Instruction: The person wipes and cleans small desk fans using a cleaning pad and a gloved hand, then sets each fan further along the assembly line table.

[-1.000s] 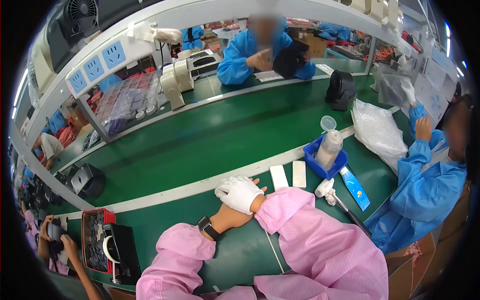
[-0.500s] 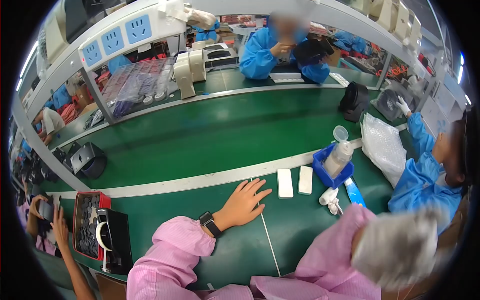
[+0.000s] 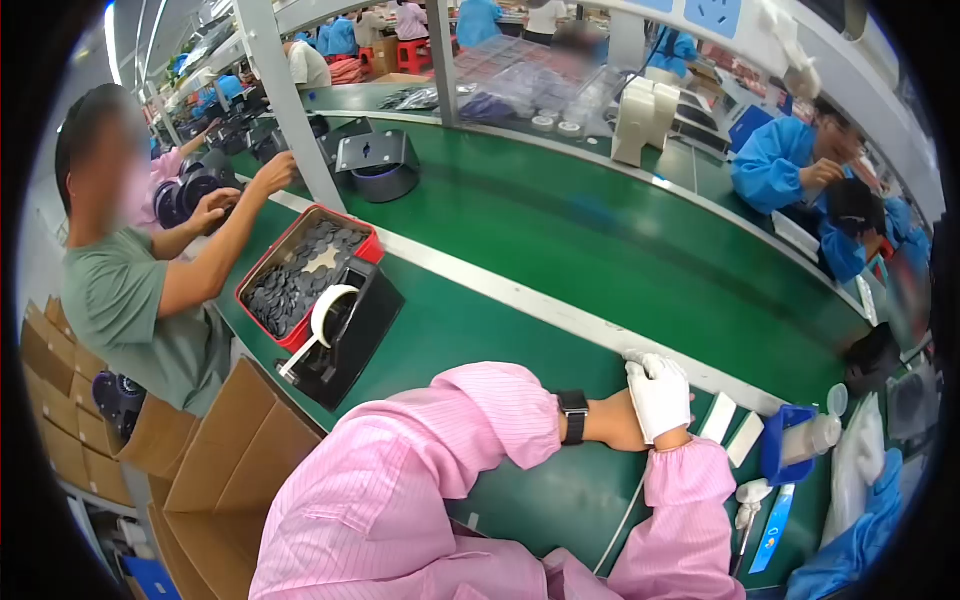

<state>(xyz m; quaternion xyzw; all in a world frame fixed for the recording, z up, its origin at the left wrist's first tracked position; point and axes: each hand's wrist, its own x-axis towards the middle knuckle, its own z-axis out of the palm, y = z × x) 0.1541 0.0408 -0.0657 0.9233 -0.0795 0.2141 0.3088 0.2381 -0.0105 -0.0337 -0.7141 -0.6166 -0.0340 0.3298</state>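
Note:
My left hand (image 3: pixel 615 421), bare with a black watch at the wrist, rests on the green table near the pale strip. Its fingers are mostly hidden under my right hand (image 3: pixel 660 398), which wears a white glove and lies across it. No object shows in either hand. Just right of them are two white blocks (image 3: pixel 718 417) (image 3: pixel 744 439). Beyond these, a blue bin (image 3: pixel 772 447) holds a clear bottle (image 3: pixel 810 439). Below it lie a white-wrapped tool (image 3: pixel 750 495) and a blue-and-white strip (image 3: pixel 773 528).
A red-rimmed box (image 3: pixel 366 243) of dark discs and a black housing (image 3: pixel 368 335) with a white ring stand left. A person in green (image 3: pixel 150 290) is beside cardboard boxes (image 3: pixel 228 455). Another in blue (image 3: pixel 775 160) sits across. Metal posts (image 3: pixel 290 110) rise behind.
The view has swung left, bringing the person in green and the cardboard boxes into sight. My gloved right hand has come from the lower right onto my left hand.

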